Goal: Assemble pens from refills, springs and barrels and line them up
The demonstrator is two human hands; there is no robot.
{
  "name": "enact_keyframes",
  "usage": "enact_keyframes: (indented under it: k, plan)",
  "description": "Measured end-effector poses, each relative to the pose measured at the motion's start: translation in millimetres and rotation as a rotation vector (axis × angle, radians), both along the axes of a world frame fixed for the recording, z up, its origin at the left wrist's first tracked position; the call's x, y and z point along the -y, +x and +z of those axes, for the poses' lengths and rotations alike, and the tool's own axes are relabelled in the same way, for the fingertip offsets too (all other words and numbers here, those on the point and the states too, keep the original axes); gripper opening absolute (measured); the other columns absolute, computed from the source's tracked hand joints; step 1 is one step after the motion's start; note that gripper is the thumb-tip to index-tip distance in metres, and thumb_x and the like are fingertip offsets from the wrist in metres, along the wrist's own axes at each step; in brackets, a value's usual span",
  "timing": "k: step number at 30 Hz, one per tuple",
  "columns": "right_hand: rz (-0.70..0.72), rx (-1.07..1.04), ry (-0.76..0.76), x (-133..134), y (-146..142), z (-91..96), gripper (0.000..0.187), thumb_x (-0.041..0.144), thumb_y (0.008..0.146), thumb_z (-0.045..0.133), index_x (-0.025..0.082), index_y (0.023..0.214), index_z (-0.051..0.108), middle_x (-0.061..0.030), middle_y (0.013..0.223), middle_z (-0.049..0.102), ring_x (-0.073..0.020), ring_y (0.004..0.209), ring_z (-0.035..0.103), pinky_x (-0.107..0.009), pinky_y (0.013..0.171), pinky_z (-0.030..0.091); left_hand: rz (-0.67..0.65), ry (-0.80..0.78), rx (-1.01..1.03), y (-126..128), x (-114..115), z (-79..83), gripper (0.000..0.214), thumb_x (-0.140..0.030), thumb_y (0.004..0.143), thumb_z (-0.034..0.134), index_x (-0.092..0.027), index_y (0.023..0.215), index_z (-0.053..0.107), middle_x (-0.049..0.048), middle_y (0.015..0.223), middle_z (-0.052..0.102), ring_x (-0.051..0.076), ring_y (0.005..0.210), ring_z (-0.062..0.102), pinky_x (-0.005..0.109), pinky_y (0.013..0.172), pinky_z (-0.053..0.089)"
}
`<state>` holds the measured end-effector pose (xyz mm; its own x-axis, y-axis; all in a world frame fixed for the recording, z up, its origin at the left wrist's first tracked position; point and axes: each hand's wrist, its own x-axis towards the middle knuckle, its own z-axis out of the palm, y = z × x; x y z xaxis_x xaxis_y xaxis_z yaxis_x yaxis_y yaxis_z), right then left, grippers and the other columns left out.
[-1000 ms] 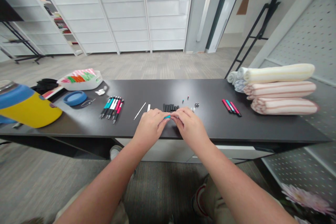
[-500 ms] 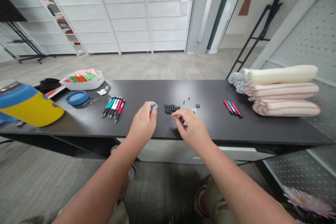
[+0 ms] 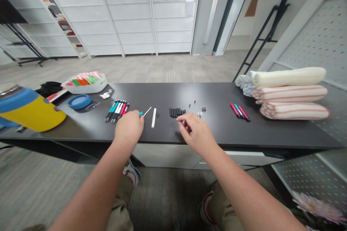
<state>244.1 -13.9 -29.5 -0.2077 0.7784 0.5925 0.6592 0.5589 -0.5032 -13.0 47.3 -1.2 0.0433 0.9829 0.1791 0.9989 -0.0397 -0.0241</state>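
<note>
My left hand (image 3: 129,128) is closed around a teal pen barrel (image 3: 141,114), most of it hidden in the fist. A thin white refill (image 3: 147,111) sticks out from the barrel's end. White refills (image 3: 153,118) lie side by side to the right of that hand, next to small springs (image 3: 158,114). My right hand (image 3: 195,128) is curled, thumb and fingers drawn together; something dark shows under the fingers, too hidden to name. Just beyond its fingertips lie several short black grips (image 3: 177,112) in a row. Small clear and metal pen parts (image 3: 202,111) are by its knuckles.
Assembled pens (image 3: 117,111) lie left of my left hand. Pink and teal barrels (image 3: 240,112) lie at right, before rolled towels (image 3: 294,94). Far left are a yellow-blue bottle (image 3: 32,108), a blue lid (image 3: 79,101) and a white tray (image 3: 86,83). Tiny pen tips (image 3: 195,101) lie mid-table.
My left hand has moved left with the teal barrel, and the white refill now shows at its end. The loose refills and springs have come into view. My right hand has barely moved.
</note>
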Motion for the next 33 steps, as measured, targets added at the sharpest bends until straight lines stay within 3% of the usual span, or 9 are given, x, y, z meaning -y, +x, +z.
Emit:
enact_keyframes:
  k: [5, 8, 11, 14, 18, 25, 29, 33]
  plan:
    - [0.000, -0.004, -0.002, -0.3, -0.2, -0.6, 0.013, 0.018, 0.102, 0.054, 0.023, 0.108, 0.065, -0.0066, 0.102, 0.071, -0.0206, 0.084, 0.065, -0.036, 0.082, 0.054, 0.030, -0.013, -0.035, 2.7, 2.1, 0.7, 0.031, -0.032, 0.102, 0.043, -0.012, 0.104, 0.068, 0.0222, 0.096, 0.075, 0.035, 0.087, 0.074, 0.039, 0.071, 0.051]
    - [-0.006, -0.011, 0.000, -0.7, -0.7, -0.1, 0.013, 0.018, 0.102, 0.055, 0.022, 0.107, 0.066, -0.0066, 0.101, 0.071, -0.0202, 0.083, 0.065, -0.035, 0.082, 0.054, 0.018, 0.012, 0.054, 3.2, 1.9, 2.5, 0.032, -0.032, 0.104, 0.042, -0.014, 0.106, 0.067, 0.0204, 0.097, 0.075, 0.034, 0.087, 0.073, 0.038, 0.073, 0.050]
    - [-0.013, -0.026, 0.018, -0.7, -0.9, 0.4, 0.017, 0.019, 0.103, 0.054, 0.023, 0.113, 0.068, -0.0067, 0.102, 0.071, -0.0197, 0.081, 0.065, -0.034, 0.079, 0.055, -0.103, 0.053, 0.309, 8.6, 3.2, 5.4, 0.031, -0.039, 0.105, 0.043, -0.019, 0.100, 0.066, 0.0128, 0.090, 0.074, 0.030, 0.085, 0.070, 0.034, 0.071, 0.046]
    - [-0.012, -0.017, 0.067, -0.4, -0.8, -0.8, 0.034, 0.018, 0.105, 0.050, 0.026, 0.135, 0.064, -0.0070, 0.105, 0.072, -0.0204, 0.087, 0.068, -0.035, 0.082, 0.057, -0.276, -0.010, 0.605, 22.3, 9.9, 6.9, 0.033, -0.047, 0.105, 0.046, -0.022, 0.093, 0.063, 0.0037, 0.078, 0.069, 0.022, 0.072, 0.064, 0.030, 0.065, 0.041]
    - [-0.011, 0.065, 0.125, -0.8, -0.3, -6.5, 0.048, 0.016, 0.107, 0.048, 0.029, 0.153, 0.054, -0.0081, 0.114, 0.072, -0.0215, 0.100, 0.070, -0.035, 0.090, 0.058, -0.452, -0.103, 0.769, 46.0, 25.1, 4.7, 0.033, -0.048, 0.104, 0.048, -0.022, 0.087, 0.060, -0.0009, 0.075, 0.065, 0.018, 0.068, 0.057, 0.028, 0.063, 0.038]
    - [-0.094, 0.162, 0.149, -0.6, -0.6, -10.6, 0.029, 0.020, 0.108, 0.050, 0.022, 0.129, 0.071, -0.0110, 0.111, 0.077, -0.0240, 0.100, 0.073, -0.037, 0.088, 0.060, -0.508, -0.148, 0.818, 64.7, 40.4, -3.8, 0.033, -0.048, 0.105, 0.049, -0.022, 0.088, 0.060, -0.0018, 0.074, 0.062, 0.016, 0.066, 0.054, 0.028, 0.062, 0.037]
    - [-0.141, 0.108, 0.162, 0.5, -0.3, -7.0, 0.027, 0.023, 0.109, 0.051, 0.019, 0.126, 0.072, -0.0106, 0.105, 0.077, -0.0234, 0.095, 0.074, -0.036, 0.085, 0.059, -0.667, 0.046, 0.893, 60.2, 37.4, -7.6, 0.028, -0.038, 0.110, 0.043, -0.021, 0.101, 0.064, 0.0033, 0.094, 0.068, 0.018, 0.086, 0.062, 0.030, 0.082, 0.046]
    - [-0.102, -0.047, 0.188, 4.6, 1.1, 4.0, 0.024, 0.026, 0.109, 0.053, 0.022, 0.121, 0.074, -0.0080, 0.103, 0.077, -0.0208, 0.094, 0.073, -0.034, 0.085, 0.059, -0.867, 0.168, 0.912, 55.4, 28.9, -13.5, 0.023, -0.029, 0.109, 0.046, -0.022, 0.115, 0.067, 0.0067, 0.109, 0.069, 0.020, 0.106, 0.062, 0.034, 0.099, 0.047]
